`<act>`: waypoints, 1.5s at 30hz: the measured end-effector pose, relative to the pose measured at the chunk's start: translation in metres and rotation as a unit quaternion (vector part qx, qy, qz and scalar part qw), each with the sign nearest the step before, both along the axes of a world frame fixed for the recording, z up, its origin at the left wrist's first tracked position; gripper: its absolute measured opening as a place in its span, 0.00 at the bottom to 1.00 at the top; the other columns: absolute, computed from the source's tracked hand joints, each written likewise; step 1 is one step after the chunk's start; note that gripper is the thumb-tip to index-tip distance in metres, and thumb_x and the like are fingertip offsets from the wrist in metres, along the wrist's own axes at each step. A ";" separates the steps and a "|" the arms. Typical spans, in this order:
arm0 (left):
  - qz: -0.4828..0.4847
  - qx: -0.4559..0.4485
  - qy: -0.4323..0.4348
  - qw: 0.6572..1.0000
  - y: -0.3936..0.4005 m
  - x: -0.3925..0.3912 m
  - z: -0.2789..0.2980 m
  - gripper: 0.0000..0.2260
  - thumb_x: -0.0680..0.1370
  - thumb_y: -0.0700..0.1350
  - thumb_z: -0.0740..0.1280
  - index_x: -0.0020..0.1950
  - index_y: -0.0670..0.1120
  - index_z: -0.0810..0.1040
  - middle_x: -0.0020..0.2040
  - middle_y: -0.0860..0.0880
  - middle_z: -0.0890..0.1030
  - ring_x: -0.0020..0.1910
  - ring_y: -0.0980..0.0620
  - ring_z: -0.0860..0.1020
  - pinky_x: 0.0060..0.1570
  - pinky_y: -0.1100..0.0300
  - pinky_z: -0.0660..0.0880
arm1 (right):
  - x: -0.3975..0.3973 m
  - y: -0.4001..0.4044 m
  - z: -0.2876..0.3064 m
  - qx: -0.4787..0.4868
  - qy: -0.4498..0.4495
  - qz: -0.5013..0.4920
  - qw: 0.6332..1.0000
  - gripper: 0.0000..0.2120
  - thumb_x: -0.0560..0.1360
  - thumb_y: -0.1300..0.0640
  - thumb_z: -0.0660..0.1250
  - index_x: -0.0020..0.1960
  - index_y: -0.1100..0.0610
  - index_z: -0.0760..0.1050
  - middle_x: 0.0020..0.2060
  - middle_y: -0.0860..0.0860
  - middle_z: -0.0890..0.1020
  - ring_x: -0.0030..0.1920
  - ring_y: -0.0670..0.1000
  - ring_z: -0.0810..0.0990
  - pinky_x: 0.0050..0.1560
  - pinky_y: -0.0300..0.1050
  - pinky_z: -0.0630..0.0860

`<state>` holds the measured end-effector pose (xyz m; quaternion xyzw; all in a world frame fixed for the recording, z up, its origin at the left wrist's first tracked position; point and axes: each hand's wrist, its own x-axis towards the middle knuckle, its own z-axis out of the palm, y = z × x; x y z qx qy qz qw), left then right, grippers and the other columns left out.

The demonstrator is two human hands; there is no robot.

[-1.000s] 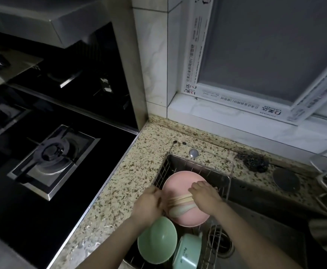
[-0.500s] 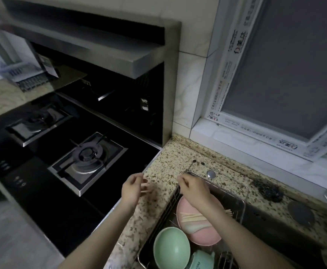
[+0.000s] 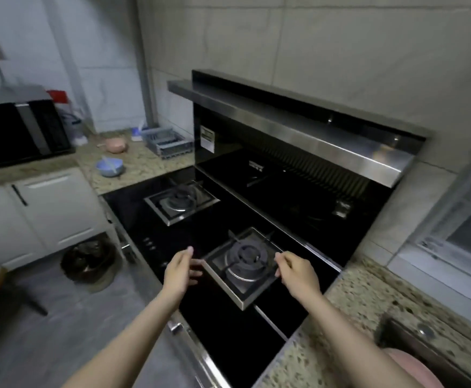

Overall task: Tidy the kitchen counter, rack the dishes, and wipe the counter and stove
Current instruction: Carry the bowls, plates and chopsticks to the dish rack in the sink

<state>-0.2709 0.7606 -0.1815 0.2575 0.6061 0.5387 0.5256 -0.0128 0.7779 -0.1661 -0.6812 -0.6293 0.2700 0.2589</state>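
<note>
The stove [image 3: 228, 317] is a glossy black glass slab set into the speckled granite counter [image 3: 368, 301], with two square steel-framed burners: the near burner [image 3: 242, 266] and the far burner [image 3: 178, 202], each with a dark round ring. Both hands hang above the glass on either side of the near burner, holding nothing. The left hand [image 3: 178, 271] has its grip apart, fingers relaxed and thumb lifted. The right hand [image 3: 297, 273] has loosely bent fingers, grip also apart. Behind rises a brushed-steel hood [image 3: 298, 133]. On the far counter sit a blue bowl [image 3: 109, 167], a pink pot [image 3: 116, 144], a grey slatted rack [image 3: 167, 142] and a black microwave [image 3: 18, 130].
</note>
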 end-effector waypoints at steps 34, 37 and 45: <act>0.231 -0.014 -0.207 0.951 0.245 -0.593 0.013 0.25 0.80 0.61 0.49 0.64 0.43 0.71 0.65 0.43 0.74 0.46 0.47 0.76 0.43 0.56 0.71 | -0.586 0.380 -0.024 -0.052 -0.009 0.218 0.974 0.09 0.77 0.56 0.59 0.46 0.52 0.79 0.43 0.50 0.83 0.46 0.54 0.80 0.44 0.43 0.74; 0.214 -0.023 -0.208 0.954 0.281 -0.609 0.005 0.26 0.80 0.60 0.49 0.66 0.42 0.70 0.66 0.43 0.74 0.47 0.47 0.76 0.43 0.56 0.71 | -0.606 0.414 -0.026 -0.042 -0.027 0.216 0.975 0.08 0.76 0.57 0.60 0.47 0.54 0.78 0.43 0.52 0.83 0.47 0.56 0.80 0.43 0.44 0.73; 0.160 -0.084 -0.198 0.964 0.380 -0.650 -0.034 0.23 0.80 0.58 0.52 0.62 0.42 0.73 0.58 0.44 0.76 0.49 0.46 0.76 0.45 0.55 0.73 | -0.661 0.487 -0.048 -0.039 -0.055 0.201 0.977 0.06 0.78 0.58 0.59 0.46 0.58 0.74 0.41 0.55 0.79 0.42 0.57 0.78 0.36 0.45 0.67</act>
